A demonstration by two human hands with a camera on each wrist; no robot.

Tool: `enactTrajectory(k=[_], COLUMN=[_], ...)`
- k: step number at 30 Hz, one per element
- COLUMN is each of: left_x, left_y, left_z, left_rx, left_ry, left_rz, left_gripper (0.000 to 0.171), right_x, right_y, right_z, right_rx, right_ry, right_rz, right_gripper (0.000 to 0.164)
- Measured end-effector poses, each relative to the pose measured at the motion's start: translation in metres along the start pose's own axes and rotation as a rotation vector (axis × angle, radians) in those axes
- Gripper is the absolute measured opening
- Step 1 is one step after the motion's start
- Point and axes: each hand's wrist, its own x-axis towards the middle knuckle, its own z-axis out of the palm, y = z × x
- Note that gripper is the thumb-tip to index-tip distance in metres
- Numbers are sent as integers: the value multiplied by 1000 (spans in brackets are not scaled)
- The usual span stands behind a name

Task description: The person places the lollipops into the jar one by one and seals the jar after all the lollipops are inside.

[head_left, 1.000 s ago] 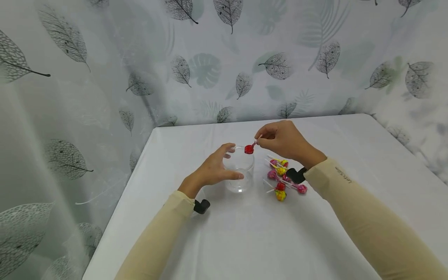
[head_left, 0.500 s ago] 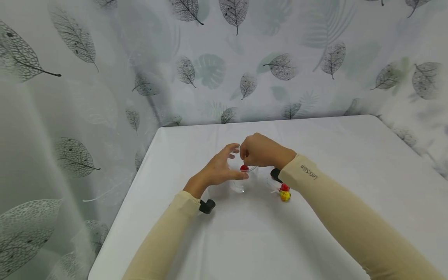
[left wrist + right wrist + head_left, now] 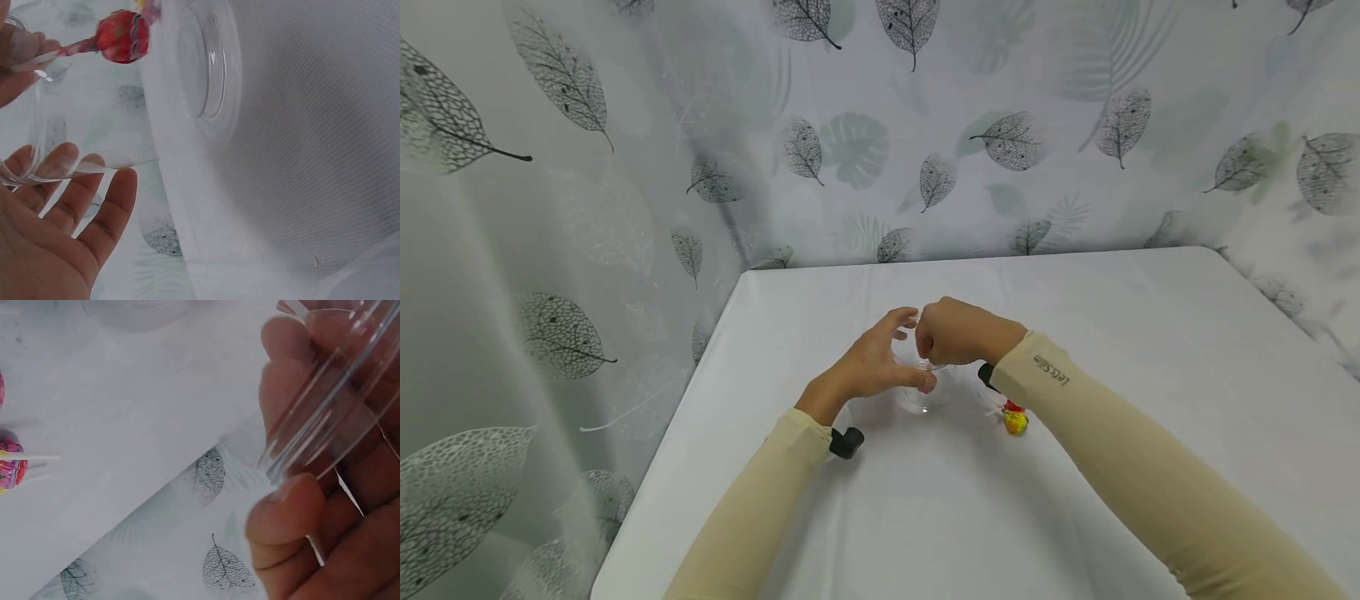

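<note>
**Red candy inside the glass, right fingers tight on its stick**

And here's the right hand [image 3: 958, 331], knuckles up at the mouth of the clear jar [image 3: 917, 403], and the left wrist view gives the detail: right fingers [image 3: 22, 47] pinched narrow on the stick of a red lollipop [image 3: 124, 36]! The candy end leads, just beyond those fingers, inside the jar and apart from the base. Smart grip, I'd say: holding the stick lets the bulky end point inward while the knuckles sit up by the rim.

Over to the left hand [image 3: 868, 364], and it's a wide, curved cradle around the glass, thumb on the near side, left fingers [image 3: 112, 209] on the far side. That presumably steadies the jar, upright on the tabletop [image 3: 910, 517], and leaves the mouth free for the other hand. How hard it presses, I can't tell.

Now look right of the right fingers and a little nearer the body: loose lollipops [image 3: 1016, 422] on the tabletop, partly hidden by the right sleeve [image 3: 1097, 442]. The right wrist view picks out a pink-wrapped one [image 3: 11, 465], well apart from the fingers. Lying on that side, the bunch looks handiest for the right hand; reaching from the left would mean crossing the jar.
</note>
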Motion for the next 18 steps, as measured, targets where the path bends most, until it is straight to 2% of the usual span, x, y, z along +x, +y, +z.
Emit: enactTrajectory(k=[3,6,8,10,13,18], left_x=[2,3,3,3,3,2], left_y=[1,1,2,3,3,4], left_z=[2,4,4,4,4,5], left_rx=[7,16,29,37,47,55], left_ry=[-3,-2,2,8,19,27], left_rz=[-6,-15,-22,-27,-29,-27], left_gripper=[105,105,105,107,106,104], right_x=[-5,-14,-23,-32,-43,-54], right_y=[6,17,27,39,56,77], right_z=[2,2,0,-1,2,20], right_rx=[11,33,63,97,176,240], right_ry=[79,225,316,367,327,114], right_rz=[-20,-38,-17,30,128,190], right_gripper=[25,26,23,19,17,17])
